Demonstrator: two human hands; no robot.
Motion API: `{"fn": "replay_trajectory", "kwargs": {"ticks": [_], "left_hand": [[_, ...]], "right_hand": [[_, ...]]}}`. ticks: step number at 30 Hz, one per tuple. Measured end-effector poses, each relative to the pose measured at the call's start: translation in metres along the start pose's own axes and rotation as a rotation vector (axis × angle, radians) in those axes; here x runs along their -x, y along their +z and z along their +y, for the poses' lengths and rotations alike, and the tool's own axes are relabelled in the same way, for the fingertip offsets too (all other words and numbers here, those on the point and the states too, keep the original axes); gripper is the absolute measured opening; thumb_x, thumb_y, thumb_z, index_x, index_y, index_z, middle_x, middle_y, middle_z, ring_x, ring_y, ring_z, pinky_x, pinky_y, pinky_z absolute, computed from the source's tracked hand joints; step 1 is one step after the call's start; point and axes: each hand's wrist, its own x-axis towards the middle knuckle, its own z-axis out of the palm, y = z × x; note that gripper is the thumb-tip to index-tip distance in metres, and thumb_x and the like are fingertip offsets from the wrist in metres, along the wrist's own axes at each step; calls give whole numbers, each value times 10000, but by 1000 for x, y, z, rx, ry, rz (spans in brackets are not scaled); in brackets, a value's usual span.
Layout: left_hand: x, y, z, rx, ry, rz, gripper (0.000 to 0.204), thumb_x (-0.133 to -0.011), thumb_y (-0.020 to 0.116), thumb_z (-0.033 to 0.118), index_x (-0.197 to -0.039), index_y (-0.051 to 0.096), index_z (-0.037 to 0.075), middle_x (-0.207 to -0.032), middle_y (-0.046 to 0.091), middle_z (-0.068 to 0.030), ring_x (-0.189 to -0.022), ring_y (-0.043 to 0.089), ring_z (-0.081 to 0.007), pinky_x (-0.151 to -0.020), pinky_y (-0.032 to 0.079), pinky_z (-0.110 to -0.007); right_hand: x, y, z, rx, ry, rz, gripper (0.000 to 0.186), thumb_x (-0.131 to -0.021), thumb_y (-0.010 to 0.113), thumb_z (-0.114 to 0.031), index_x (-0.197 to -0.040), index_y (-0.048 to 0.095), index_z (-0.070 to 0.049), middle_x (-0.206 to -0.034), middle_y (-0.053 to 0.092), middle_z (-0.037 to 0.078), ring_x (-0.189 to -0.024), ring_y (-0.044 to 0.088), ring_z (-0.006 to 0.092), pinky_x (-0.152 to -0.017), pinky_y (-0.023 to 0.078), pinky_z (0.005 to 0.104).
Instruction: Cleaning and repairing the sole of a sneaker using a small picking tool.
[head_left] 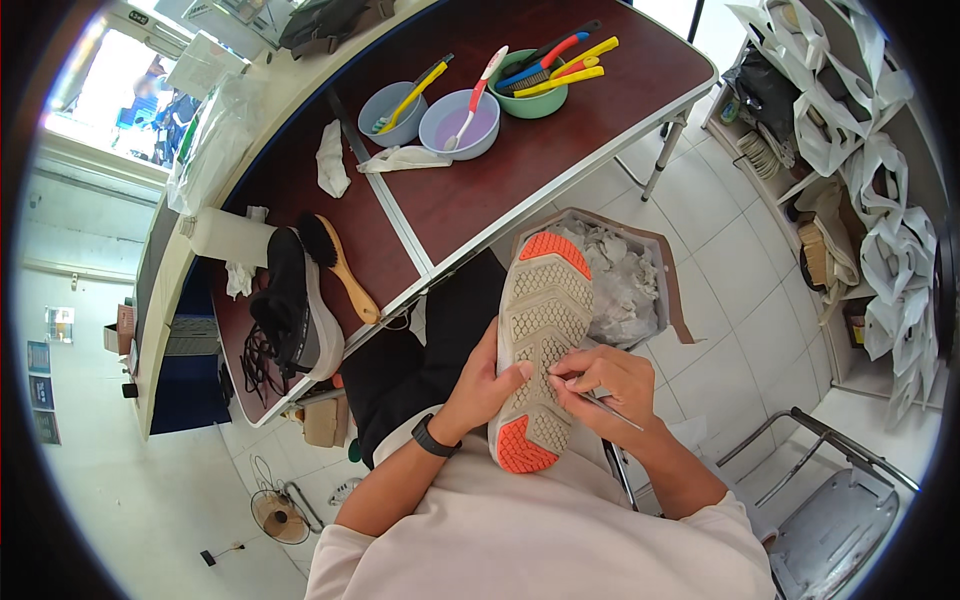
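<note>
A shoe [545, 325] is held up in front of me with its beige sole facing me; orange patches mark the toe and heel. My left hand [482, 388], below a dark wristband, is closed around the shoe's left side, thumb pressed on the sole. Pinched in my right hand [618, 388] is a thin metal pick [614, 412]. Those fingertips sit against the middle of the sole, so the pick's tip is hidden. On the table to the left lies a black shoe [308, 310] with loose laces, beside a wooden-handled brush [345, 272].
Blue [372, 108], lavender [470, 140] and green [540, 106] bowls with brushes stand on the dark red table [590, 140]. Beyond the held shoe is a box [668, 290] of crumpled plastic. A metal chair [835, 520] stands at right, below shelves with hanging white strips [885, 270].
</note>
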Motion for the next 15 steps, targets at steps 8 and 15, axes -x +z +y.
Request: {"fn": "replay_trajectory", "kwargs": {"ticks": [8, 15], "left_hand": [[0, 3, 2, -40, 3, 4, 676, -910, 611, 90, -1510, 321, -20, -1391, 521, -141, -1279, 498, -199, -1091, 400, -350], [-1, 4, 4, -38, -5, 12, 676, -903, 616, 95, -1503, 328, -25, -1377, 531, -145, -1269, 510, -202, -1083, 407, -347]], "right_hand": [[1, 10, 0, 137, -109, 89, 319, -730, 814, 105, -804, 549, -56, -881, 742, 140, -762, 739, 238, -655, 593, 314], [2, 8, 2, 25, -10, 207, 294, -730, 823, 75, -776, 562, -54, -877, 741, 124, -713, 722, 236, -631, 568, 292]]}}
